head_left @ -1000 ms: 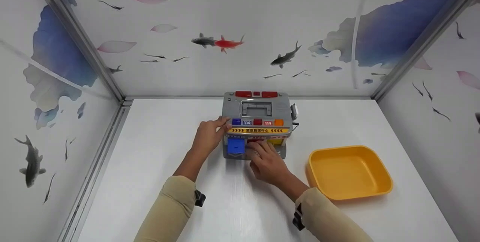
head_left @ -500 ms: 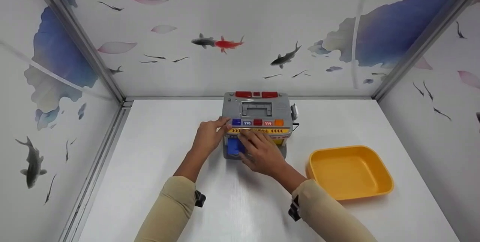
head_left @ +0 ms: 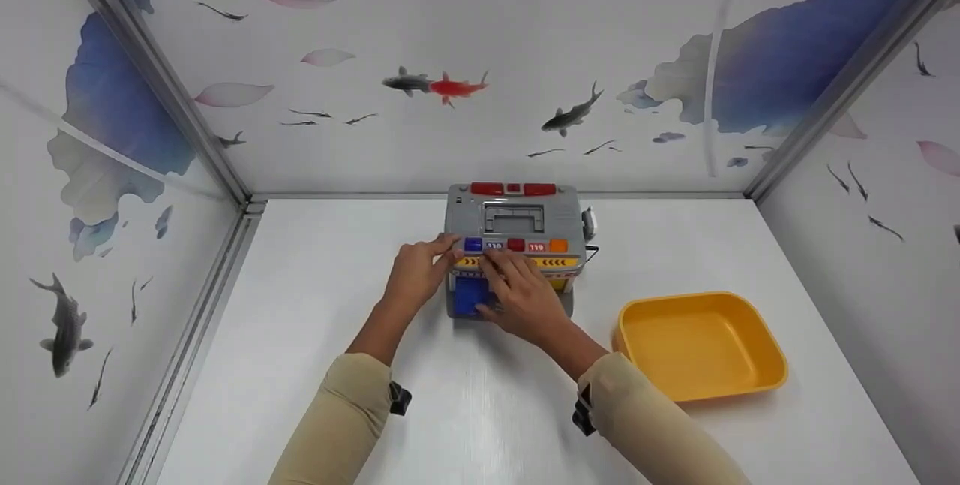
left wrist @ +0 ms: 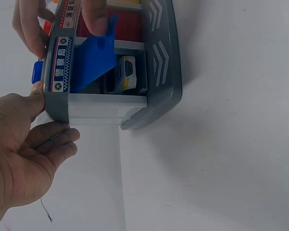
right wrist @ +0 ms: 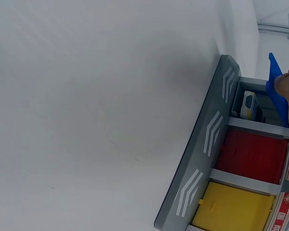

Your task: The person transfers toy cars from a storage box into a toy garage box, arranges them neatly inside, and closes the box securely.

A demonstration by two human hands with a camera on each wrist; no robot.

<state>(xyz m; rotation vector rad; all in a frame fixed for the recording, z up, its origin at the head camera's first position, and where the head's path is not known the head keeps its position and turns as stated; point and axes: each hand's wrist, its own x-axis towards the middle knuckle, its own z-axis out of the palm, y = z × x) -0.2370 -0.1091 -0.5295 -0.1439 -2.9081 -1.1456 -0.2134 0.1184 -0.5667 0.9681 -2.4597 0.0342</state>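
A grey toy garage (head_left: 480,203) stands at the back of the table in the head view. My left hand (head_left: 416,271) holds its front left roof corner, thumb beside the blue button (left wrist: 37,72) and fingers at the side edge. A blue door (left wrist: 94,62) hangs tilted outward from its compartment. My right hand (head_left: 529,301) reaches over the front: its fingers rest on the roof edge and its thumb touches the blue door. Behind the door sits a small toy car (right wrist: 249,106), partly hidden. The red door (right wrist: 253,153) and yellow door (right wrist: 233,207) are closed.
A yellow-orange tray (head_left: 701,346) stands on the white table (head_left: 315,305), right of the garage. A printed wall (head_left: 510,147) rises just behind the garage, and side walls flank the table.
My right hand has moved up and left from the front of the garage, its fingers now on the roof. The blue door has swung lower. My left hand stays put.
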